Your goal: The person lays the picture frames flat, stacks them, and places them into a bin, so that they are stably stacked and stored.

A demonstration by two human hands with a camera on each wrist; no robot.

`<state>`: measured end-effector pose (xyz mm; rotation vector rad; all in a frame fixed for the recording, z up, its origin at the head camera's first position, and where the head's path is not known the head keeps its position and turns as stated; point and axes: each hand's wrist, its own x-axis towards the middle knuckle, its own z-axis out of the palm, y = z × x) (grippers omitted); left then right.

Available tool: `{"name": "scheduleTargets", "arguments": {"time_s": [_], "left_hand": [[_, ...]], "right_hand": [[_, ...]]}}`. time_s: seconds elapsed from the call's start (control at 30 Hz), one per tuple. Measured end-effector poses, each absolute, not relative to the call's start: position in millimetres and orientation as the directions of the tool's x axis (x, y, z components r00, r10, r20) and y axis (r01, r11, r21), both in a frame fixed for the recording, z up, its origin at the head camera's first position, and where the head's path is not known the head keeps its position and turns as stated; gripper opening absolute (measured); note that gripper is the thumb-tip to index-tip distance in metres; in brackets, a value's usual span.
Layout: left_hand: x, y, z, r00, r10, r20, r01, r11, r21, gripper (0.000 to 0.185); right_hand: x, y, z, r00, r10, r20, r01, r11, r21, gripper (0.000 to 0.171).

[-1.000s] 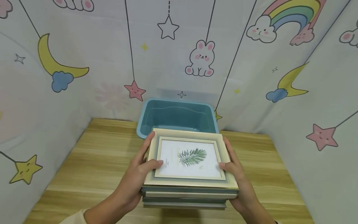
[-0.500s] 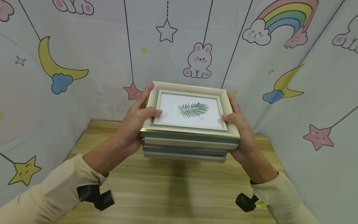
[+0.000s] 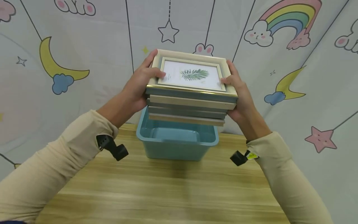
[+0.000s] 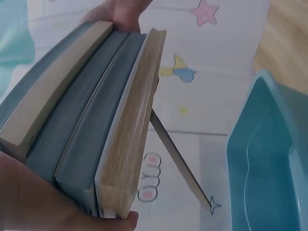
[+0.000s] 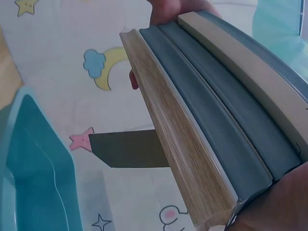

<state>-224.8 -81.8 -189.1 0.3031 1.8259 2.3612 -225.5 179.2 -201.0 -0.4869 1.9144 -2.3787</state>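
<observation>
Both hands hold up a stack of several picture frames, with the blue bin (image 3: 173, 151) below and behind it in the head view. The top picture frame (image 3: 193, 74) is cream with a grey inner border and a green leaf print. My left hand (image 3: 139, 84) grips the stack's left side, thumb on the top frame's face. On the opposite side my right hand (image 3: 238, 90) grips likewise. The lowest frame (image 4: 130, 120) has a wood-grain edge, and a flat support leg (image 4: 179, 161) juts out beneath it. Grey and cream frames lie between.
The bin stands on a wood-grain table (image 3: 167, 193), close to the back wall hanging (image 3: 106, 28) printed with stars, moons and rabbits. More of this cloth encloses both sides. Each wrist carries a small black camera (image 3: 113, 147).
The hands have raised the stack and moved it away from the body. The bin, visible behind it at first and then hidden, now shows beneath it.
</observation>
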Motion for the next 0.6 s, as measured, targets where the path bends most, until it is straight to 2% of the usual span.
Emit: {"name": "scheduleTargets", "arguments": {"time_s": [0.23, 0.43, 0.6], "left_hand": [[-272.6, -83.0, -205.1, -0.964, 0.264, 0.014, -0.06, -0.272, 0.96, 0.081], [-302.3, -82.3, -245.1, -0.956, 0.264, -0.126, -0.194, -0.248, 0.949, 0.08], [-314.6, -83.7, -279.8, -0.936, 0.241, -0.258, -0.315, -0.237, 0.919, 0.08]], "right_hand": [[-270.4, 177.6, -214.4, -0.956, -0.245, 0.161, -0.098, -0.252, -0.963, 0.076], [-300.6, 177.2, -249.8, -0.972, -0.236, 0.005, 0.043, -0.197, -0.98, 0.078], [-315.0, 175.3, -286.1, -0.963, -0.243, -0.114, 0.162, -0.188, -0.969, 0.077]]}}
